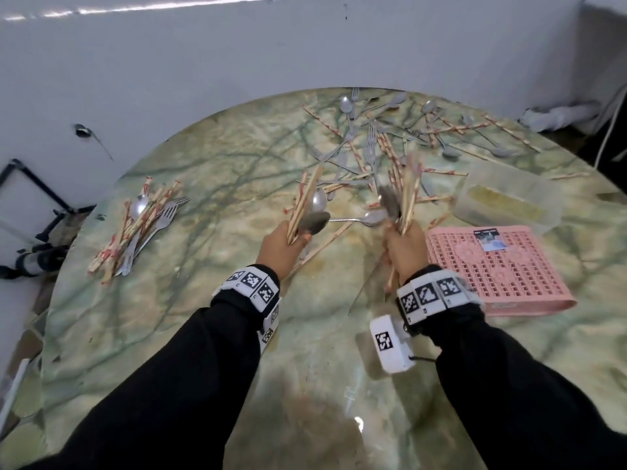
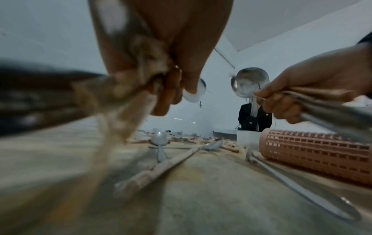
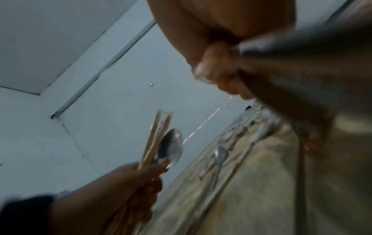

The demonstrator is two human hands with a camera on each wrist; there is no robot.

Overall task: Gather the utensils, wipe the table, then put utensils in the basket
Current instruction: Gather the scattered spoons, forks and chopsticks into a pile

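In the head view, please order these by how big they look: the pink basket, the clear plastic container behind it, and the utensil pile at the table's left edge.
1. pink basket
2. clear plastic container and utensil pile: these look alike, so I do not rank them.

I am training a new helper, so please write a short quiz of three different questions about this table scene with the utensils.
1. True or false: the left hand grips chopsticks and a spoon.
2. The pink basket lies: A) at the right hand's side, B) beside the gathered pile, C) on the floor.
3. Fill in: loose utensils cover the table's ____ side.

Key: 1 true; 2 A; 3 far.
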